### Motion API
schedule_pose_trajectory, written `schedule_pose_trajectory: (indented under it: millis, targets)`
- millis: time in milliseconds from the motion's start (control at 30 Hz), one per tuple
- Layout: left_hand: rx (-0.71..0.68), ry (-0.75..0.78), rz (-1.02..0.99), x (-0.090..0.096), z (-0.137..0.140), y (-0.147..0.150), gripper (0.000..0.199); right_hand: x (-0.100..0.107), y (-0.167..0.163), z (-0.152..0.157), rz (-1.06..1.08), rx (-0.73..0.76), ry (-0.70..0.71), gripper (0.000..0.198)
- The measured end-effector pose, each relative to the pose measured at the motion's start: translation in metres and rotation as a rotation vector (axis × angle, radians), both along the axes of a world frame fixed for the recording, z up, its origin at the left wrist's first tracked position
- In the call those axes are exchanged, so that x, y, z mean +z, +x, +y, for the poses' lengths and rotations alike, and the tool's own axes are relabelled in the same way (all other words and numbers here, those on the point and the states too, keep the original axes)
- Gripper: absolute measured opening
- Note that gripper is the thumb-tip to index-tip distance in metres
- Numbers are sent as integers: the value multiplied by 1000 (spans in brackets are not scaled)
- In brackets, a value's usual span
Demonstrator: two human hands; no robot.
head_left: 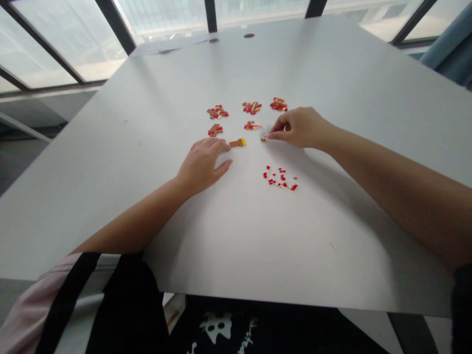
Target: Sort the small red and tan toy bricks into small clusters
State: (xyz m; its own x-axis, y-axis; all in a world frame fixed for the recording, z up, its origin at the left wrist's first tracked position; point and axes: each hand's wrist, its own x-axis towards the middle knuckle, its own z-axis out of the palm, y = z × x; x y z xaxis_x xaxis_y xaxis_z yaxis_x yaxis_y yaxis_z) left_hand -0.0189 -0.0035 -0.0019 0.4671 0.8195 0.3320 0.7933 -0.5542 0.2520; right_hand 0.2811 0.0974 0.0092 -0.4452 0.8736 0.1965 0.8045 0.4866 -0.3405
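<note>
My left hand (204, 164) lies on the white table with its fingers stretched out and the thumb apart. Its fingertips are at the brown end of a small brown block piece with a yellow end (238, 142); whether they touch it I cannot tell. Across from it, my right hand (302, 128) pinches a tiny brown and cream toy brick (264, 139) between thumb and forefinger, low over the tabletop. Just beyond that brick sits a small pile of red, brown and cream bricks (251, 126). A brown and red pile (216, 130) lies beyond my left fingers.
Farther back are three more brick piles: one at the left (217, 112), one in the middle (251, 107) and one at the right (279, 104). Nearer me, loose red and cream bricks (282, 177) are scattered on the white table (236, 236). Windows stand behind the far edge.
</note>
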Motion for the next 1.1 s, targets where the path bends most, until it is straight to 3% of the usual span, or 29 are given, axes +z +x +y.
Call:
schedule_pose_trajectory:
  millis: [200, 433, 533, 800, 1100]
  targets:
    - [1, 3, 13, 1, 0, 0, 26, 18, -1, -12, -41, -46, 4, 25]
    - [-3, -1, 5, 1, 0, 0, 26, 39, 23, -40, -235, 197, -320, 15]
    - [-4, 5, 13, 0, 0, 0, 26, 41, 29, -55, -258, 239, -393, 17]
    - [1, -3, 16, 2, 0, 0, 27, 46, 22, -72, -283, 230, -389, 5]
    - [-3, 5, 9, 1, 0, 0, 26, 45, 20, -70, -315, 202, -360, 10]
